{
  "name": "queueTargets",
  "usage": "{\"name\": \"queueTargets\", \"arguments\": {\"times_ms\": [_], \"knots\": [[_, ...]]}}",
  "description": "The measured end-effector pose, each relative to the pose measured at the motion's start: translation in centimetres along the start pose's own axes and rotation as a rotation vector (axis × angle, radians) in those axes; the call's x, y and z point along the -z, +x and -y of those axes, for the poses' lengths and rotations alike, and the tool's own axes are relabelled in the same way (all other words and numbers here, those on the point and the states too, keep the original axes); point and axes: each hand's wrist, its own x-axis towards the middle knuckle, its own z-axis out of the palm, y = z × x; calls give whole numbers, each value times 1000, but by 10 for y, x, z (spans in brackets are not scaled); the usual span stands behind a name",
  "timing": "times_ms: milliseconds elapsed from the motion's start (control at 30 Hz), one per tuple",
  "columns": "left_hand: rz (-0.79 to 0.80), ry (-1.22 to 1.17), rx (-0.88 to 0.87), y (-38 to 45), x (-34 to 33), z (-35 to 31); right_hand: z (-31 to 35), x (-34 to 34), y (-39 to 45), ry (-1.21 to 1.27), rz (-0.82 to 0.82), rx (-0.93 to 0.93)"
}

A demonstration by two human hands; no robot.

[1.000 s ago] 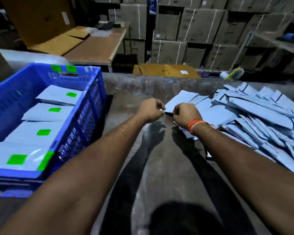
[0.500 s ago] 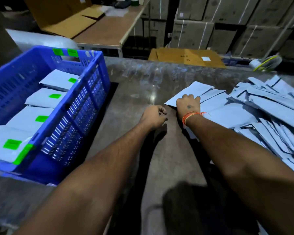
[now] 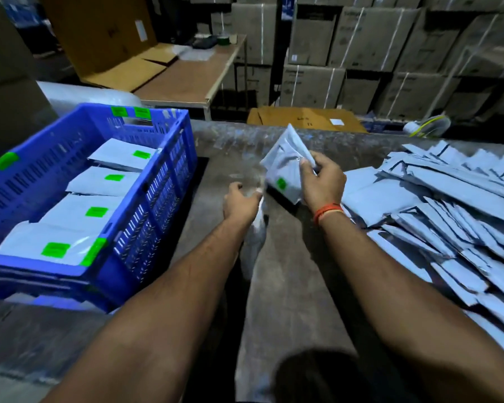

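Bearing loose pouches, the scuffed table fronts stacked cartons.

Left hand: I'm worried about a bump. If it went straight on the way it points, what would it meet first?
Most likely the grey pouch that the right hand grips, just ahead of the left hand. Motion blur leaves their relative height unclear.

Dim, bluish overhead light is leaving the stacked brown cardboard boxes murky. The grey metal tabletop is catching a dull sheen, and shadows are pooling under the forearms. Motion blur is smearing the pale grey plastic pouch and the white translucent strip beside it; lines are bowing near the borders.
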Motion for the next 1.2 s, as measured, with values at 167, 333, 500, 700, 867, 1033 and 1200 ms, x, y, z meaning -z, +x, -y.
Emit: {"name": "queueTargets", "arguments": {"times_ms": [167, 333, 500, 700, 867, 1033, 1200], "knots": [[62, -134, 5, -15, 31, 18, -2, -2, -44, 422, -47, -394], [144, -219, 76, -36, 54, 36, -12, 6, -77, 766, -112, -755], [199, -198, 170, -32, 48, 83, -38, 26, -106, 924, -106, -928], [230, -123, 195, -23, 41, 133, -63, 46, -145, 236, -58, -871], [260, 189, 20, -100, 91, 90, -62, 65, -189, -155, -121, -566], [305, 362, -161, -151, 112, 106, -54, 82, -243, -280, -68, -294], [331, 614, -329, -206, 127, 123, -56, 106, -288, -350, 15, -193]]}}
